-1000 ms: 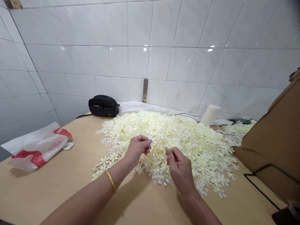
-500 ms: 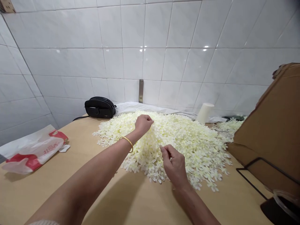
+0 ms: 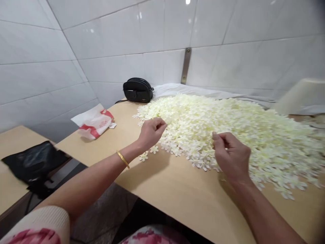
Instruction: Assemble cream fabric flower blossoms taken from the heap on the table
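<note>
A wide heap of white and pale yellow artificial flowers (image 3: pixel 256 125) covers much of the table (image 3: pixel 182 196). My left hand (image 3: pixel 153 133), with a gold bangle on its wrist, is held in a pinch at the heap's left edge. Whatever lies between its fingers is too small to make out. A few loose blossoms (image 3: pixel 143 156) lie just below this hand. Over the heap's front edge, my right hand (image 3: pixel 232 156) is closed too, thumb pressed to the curled fingers. What it grips cannot be seen.
A black pouch (image 3: pixel 138 90) stands by the tiled wall at the back. To the left lies a white and red plastic bag (image 3: pixel 95 123). A pale cone (image 3: pixel 291 96), blurred, stands back right. Beyond a gap, another table (image 3: pixel 12 137) holds a black bag (image 3: pixel 35 159).
The view has swung left and down, showing the second table. My left hand has moved from above the heap's middle to its left edge; both hands stay pinched and are farther apart.
</note>
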`<state>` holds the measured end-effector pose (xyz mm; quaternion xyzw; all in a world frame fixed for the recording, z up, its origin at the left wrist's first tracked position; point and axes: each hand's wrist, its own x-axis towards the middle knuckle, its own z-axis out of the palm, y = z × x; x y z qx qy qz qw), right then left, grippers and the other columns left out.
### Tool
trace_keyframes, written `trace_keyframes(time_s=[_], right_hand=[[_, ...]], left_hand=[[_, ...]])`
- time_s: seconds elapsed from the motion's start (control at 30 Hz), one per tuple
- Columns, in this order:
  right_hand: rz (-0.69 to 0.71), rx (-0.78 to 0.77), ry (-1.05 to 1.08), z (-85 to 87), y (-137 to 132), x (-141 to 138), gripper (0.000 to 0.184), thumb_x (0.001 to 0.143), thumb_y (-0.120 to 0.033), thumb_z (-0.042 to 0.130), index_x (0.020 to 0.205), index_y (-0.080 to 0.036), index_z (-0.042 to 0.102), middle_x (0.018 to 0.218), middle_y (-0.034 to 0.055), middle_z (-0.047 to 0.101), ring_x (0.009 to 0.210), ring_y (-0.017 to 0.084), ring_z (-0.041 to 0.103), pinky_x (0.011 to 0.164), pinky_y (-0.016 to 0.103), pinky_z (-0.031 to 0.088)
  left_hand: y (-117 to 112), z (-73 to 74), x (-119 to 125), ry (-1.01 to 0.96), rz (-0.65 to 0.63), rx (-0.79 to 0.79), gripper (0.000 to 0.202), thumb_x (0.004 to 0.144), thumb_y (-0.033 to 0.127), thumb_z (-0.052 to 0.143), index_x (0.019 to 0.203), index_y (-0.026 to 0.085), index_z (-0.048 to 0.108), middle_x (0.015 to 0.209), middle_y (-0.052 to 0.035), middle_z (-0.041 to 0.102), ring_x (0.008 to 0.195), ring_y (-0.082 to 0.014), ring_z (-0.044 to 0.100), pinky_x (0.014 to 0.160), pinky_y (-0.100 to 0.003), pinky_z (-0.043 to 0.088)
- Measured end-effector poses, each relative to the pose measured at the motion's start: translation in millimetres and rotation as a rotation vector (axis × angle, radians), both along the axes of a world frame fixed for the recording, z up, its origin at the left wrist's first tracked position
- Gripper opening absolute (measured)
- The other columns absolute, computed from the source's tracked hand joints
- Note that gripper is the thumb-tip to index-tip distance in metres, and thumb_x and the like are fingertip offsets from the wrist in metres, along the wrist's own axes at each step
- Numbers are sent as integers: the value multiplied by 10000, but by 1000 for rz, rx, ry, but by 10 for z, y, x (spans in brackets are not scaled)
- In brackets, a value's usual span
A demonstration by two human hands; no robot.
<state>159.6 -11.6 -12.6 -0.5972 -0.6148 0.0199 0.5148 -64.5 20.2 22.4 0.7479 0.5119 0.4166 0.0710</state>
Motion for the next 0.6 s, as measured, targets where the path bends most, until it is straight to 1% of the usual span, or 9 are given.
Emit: trace_keyframes(time_s=[0.07, 0.13, 0.23, 0.3, 0.37, 0.47, 0.53, 0.6], right_hand=[[11, 8, -31, -6, -18, -33, 227, 775, -336, 482, 633, -165, 525, 506, -32, 448, 470, 84, 416, 479, 204, 317], [35, 38, -78, -10, -44, -80, 223, 772, -323, 487, 621, -164, 524, 497, -30, 450, 469, 88, 420, 482, 209, 321], [104, 96, -172, -30, -102, -187, 193, 771, -293, 489, 628, -166, 518, 516, -28, 458, 470, 89, 418, 487, 214, 324], [184, 112, -233, -61, -150, -285, 157, 780, -264, 477, 661, -169, 517, 559, -20, 474, 492, 92, 428, 499, 217, 333], [311, 93, -305, -100, -200, -407, 129, 793, -236, 458, 703, -169, 523, 616, -2, 498, 543, 104, 454, 534, 224, 356], [512, 11, -475, -144, -264, -630, 142, 812, -210, 417, 775, -162, 545, 729, 43, 537, 669, 141, 489, 625, 259, 384], [588, -36, -599, -150, -287, -801, 176, 823, -198, 386, 849, -155, 555, 820, 72, 551, 757, 170, 489, 679, 289, 386], [623, -54, -690, -141, -288, -975, 222, 827, -187, 368, 969, -150, 535, 920, 93, 550, 835, 191, 476, 720, 311, 380]], left_hand=[[-315, -111, -203, 11, 29, -5, 172, 755, 228, 459, 632, 148, 549, 561, 13, 496, 537, -86, 447, 542, -213, 347], [-626, -231, -354, 15, 45, -28, 171, 771, 216, 449, 648, 152, 551, 578, 6, 490, 551, -91, 452, 559, -220, 361], [-1023, -417, -484, -15, 45, -67, 141, 781, 191, 442, 732, 157, 570, 671, -27, 513, 651, -114, 490, 626, -238, 398], [-1205, -532, -523, -26, 42, -69, 125, 775, 171, 448, 763, 158, 572, 733, -48, 522, 724, -129, 505, 664, -248, 415], [-1307, -633, -541, -24, 68, -42, 119, 769, 159, 452, 785, 159, 569, 773, -60, 522, 763, -139, 505, 675, -255, 425], [-1345, -739, -550, 12, 111, 12, 115, 762, 163, 457, 805, 161, 564, 796, -67, 523, 787, -154, 494, 685, -278, 430], [-1334, -774, -554, 51, 115, 29, 114, 761, 174, 458, 804, 161, 563, 801, -68, 526, 791, -162, 487, 697, -295, 428], [-1323, -785, -561, 86, 107, 35, 118, 764, 181, 453, 798, 159, 564, 802, -67, 528, 788, -164, 486, 704, -304, 427]])
